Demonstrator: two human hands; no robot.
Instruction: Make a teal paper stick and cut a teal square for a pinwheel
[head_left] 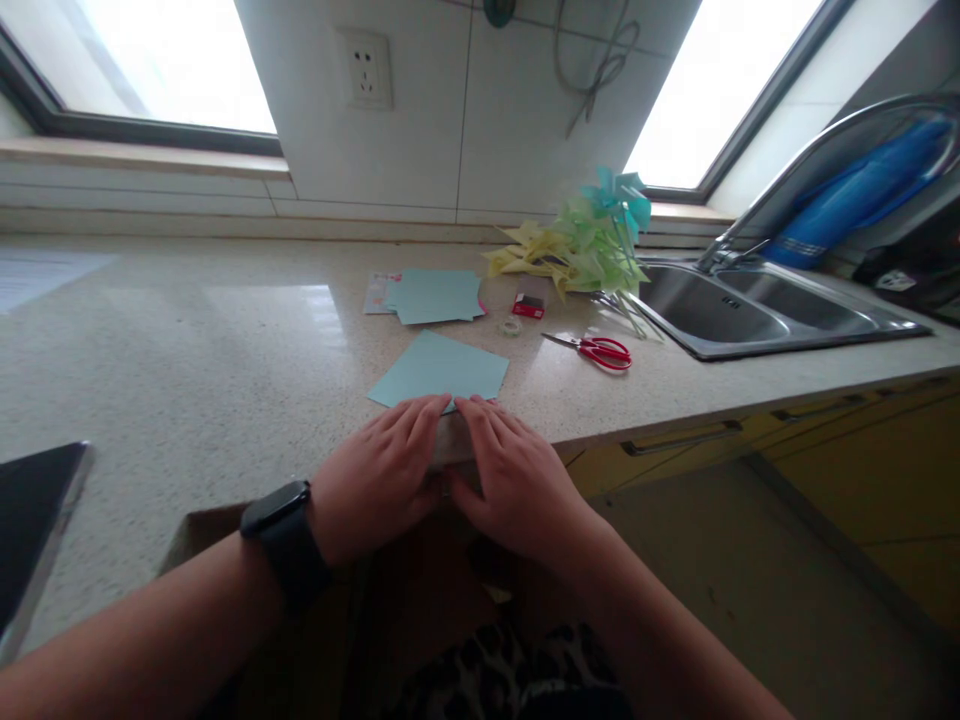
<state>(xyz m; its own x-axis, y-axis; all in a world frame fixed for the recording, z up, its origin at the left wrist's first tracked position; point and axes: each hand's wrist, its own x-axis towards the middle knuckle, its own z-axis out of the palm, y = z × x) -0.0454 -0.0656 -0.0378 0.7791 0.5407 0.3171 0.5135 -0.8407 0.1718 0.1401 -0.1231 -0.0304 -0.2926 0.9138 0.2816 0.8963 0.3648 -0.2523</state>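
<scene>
A light blue sheet of paper (442, 366) lies near the counter's front edge, turned at an angle. Its near part is hidden under my fingers. My left hand (386, 460), with a dark watch on the wrist, rests its stretched fingers on the near side of the sheet. From the right, my right hand (517, 465) lays its fingers on the same side, fingertips close to those of the left. Both thumbs hang down by the counter's front edge. Behind the sheet is a stack of light blue paper (439, 296).
Red-handled scissors (604, 352), a tape roll (511, 325) and a small red and black box (529, 305) lie to the right. Behind them are several paper pinwheels (581, 240) beside the sink (701, 345). A dark flat device (37, 530) sits at the left.
</scene>
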